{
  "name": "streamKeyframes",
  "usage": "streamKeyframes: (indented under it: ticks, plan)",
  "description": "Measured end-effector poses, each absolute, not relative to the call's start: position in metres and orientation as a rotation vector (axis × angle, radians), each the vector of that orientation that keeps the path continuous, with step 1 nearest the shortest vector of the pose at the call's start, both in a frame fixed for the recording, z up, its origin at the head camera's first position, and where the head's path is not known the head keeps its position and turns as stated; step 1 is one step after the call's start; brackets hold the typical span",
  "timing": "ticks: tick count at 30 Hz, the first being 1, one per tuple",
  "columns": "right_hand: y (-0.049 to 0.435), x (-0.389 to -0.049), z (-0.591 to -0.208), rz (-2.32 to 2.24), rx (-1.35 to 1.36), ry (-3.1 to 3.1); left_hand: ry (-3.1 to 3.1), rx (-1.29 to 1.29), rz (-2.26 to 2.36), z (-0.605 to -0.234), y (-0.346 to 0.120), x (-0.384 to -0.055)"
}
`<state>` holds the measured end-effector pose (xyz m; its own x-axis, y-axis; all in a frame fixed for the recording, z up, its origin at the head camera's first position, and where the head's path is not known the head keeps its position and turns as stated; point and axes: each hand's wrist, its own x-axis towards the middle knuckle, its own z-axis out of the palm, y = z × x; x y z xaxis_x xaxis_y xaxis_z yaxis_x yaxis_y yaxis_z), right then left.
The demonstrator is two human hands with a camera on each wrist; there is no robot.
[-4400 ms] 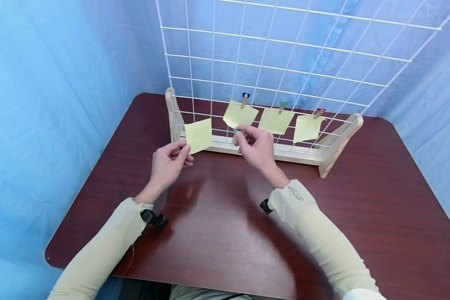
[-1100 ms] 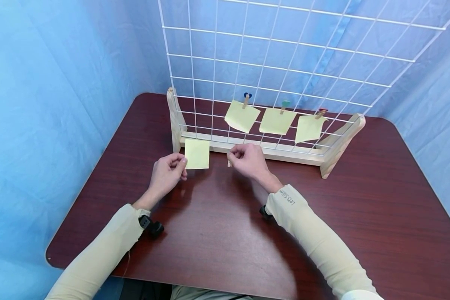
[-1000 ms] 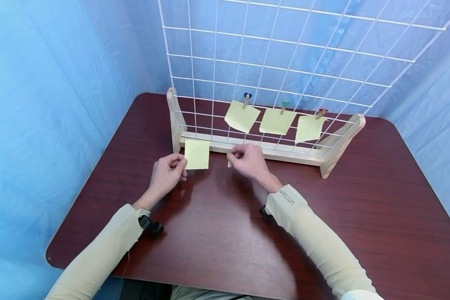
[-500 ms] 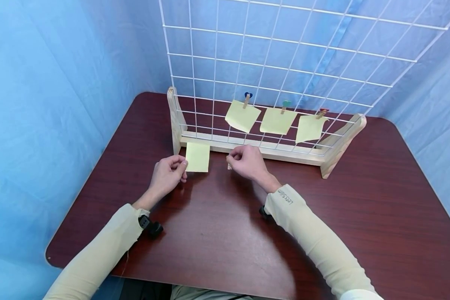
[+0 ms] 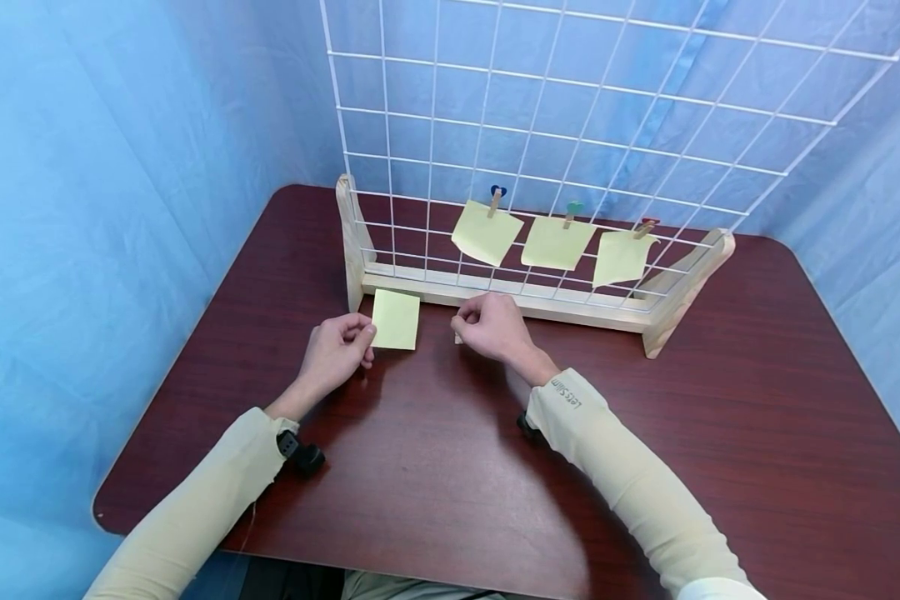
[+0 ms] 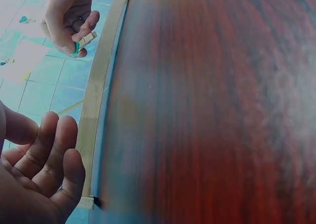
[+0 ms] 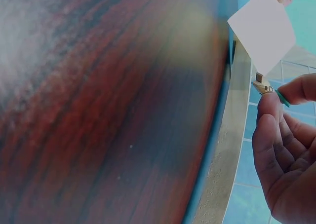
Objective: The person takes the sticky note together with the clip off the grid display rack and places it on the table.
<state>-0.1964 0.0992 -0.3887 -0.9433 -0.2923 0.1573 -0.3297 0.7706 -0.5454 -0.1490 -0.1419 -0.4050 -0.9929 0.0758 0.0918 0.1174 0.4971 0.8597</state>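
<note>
My left hand [image 5: 333,354] pinches a yellow square paper note [image 5: 397,321] by its left edge, between thumb and fingers. The note is held just in front of the left part of the rack's base; in the right wrist view it looks pale. To the right of it, my right hand [image 5: 493,327] pinches a small wooden clothespin [image 7: 262,86] with a green end piece, thumb against the green end. Only the clothespin's tip peeks out below the fingers in the head view. The left wrist view shows the clothespin [image 6: 88,39] more fully.
Behind the hands a white wire grid [image 5: 434,63] stands in a wooden base [image 5: 570,312]. Three yellow notes hang on it from clothespins: left [image 5: 487,235], middle [image 5: 558,244], right [image 5: 621,258]. A dark red-brown table [image 5: 420,467] lies beneath; blue curtains [image 5: 105,250] surround it.
Over the past seconds both hands have come down and towards me, away from the grid. The note has sunk and straightened. In the last half second note and clothespin drop slightly.
</note>
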Motion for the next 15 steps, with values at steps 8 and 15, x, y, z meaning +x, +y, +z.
streamKeyframes:
  ticks: [8,15]
  plan:
    - [0.0993,-0.1968,-0.3907,0.872,0.485,-2.937,-2.712,-0.17,-1.572,-0.4059,-0.1428,-0.1487]
    - [0.0993,-0.1974,-0.3927,0.86,0.481,-2.969,-2.74,-0.149,-1.576,-0.4098,-0.1441,-0.1504]
